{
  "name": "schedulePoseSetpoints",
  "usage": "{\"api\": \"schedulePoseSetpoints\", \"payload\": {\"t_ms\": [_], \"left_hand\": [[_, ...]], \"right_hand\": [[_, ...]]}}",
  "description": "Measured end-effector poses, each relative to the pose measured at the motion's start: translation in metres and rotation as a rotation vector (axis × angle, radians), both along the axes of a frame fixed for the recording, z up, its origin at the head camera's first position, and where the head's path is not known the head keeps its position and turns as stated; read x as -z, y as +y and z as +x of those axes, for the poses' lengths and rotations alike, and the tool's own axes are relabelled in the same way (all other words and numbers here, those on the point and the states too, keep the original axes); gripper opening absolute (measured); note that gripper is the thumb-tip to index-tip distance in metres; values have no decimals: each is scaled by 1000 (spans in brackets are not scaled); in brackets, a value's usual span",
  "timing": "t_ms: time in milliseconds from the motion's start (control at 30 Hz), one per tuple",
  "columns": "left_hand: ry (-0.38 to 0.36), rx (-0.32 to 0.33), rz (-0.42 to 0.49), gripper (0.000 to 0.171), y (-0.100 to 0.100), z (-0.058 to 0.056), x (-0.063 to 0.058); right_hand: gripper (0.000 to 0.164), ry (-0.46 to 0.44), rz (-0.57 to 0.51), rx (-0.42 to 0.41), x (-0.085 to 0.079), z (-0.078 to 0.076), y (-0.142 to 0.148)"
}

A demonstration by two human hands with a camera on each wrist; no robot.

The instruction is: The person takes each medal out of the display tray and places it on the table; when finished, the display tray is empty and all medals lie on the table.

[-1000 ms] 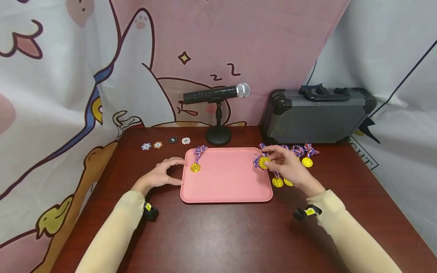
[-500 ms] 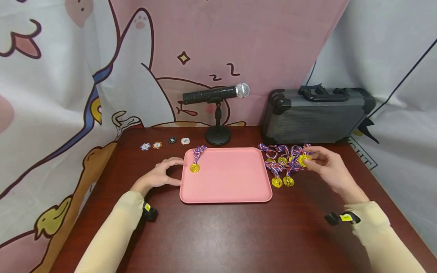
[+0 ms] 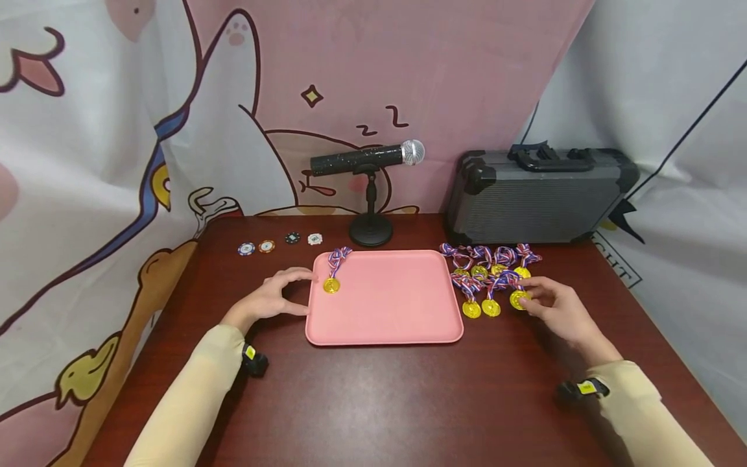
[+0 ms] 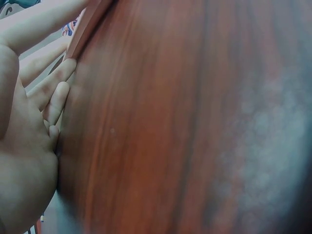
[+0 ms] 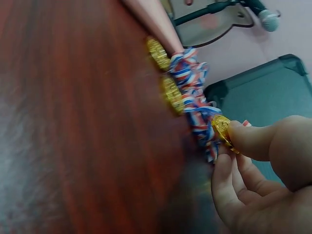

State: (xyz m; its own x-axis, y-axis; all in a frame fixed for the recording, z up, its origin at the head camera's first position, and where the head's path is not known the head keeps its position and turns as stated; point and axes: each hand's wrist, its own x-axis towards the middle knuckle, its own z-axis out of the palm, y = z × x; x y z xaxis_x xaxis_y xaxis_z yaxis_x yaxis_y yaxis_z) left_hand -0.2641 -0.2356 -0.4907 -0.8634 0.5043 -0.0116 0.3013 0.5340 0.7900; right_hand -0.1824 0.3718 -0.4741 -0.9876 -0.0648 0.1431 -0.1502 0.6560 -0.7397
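My right hand pinches a gold medal between thumb and fingers at the right end of the front row of medals. In the right wrist view the thumb presses on the medal's face; its striped ribbon trails beside it. Two more gold medals, one of them this medal, lie to the left in that row. My left hand rests with spread, relaxed fingers at the left rim of a pink tray. On the tray's upper left lies one medal with its ribbon.
Behind the front row, a back row of medals with bundled ribbons lies before a grey case. A microphone on a stand is behind the tray. Several poker chips lie at the back left of the table.
My right hand has carried the medal from above the tray's right edge rightward past the other medals, then down to the front row. The left hand has stayed at the tray.
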Motion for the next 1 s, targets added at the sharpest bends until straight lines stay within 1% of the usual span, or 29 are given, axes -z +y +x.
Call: {"api": "schedulePoseSetpoints", "payload": {"t_ms": [67,200,300,500,667,767,900,1000], "left_hand": [[7,0,-1,70,-1,0,0],[17,6,-5,71,-1,-1,1],[15,11,-5,71,-1,-1,2],[-1,2,3,70,1,-1,-1],[-18,-4,18,70,1,0,0],[-25,-4,38,70,0,0,1],[-28,-2,42,70,0,0,1],[-32,0,34,71,0,1,0]], "right_hand": [[36,8,32,-25,4,-2,-1],[35,37,143,-45,8,-3,-4],[36,51,209,-41,8,-2,-7],[37,86,280,-35,5,-4,-10],[36,105,318,-25,3,-3,-10],[35,117,330,-7,0,-3,-10],[34,171,323,19,-10,-5,-14],[33,215,287,23,-19,-8,-24]]}}
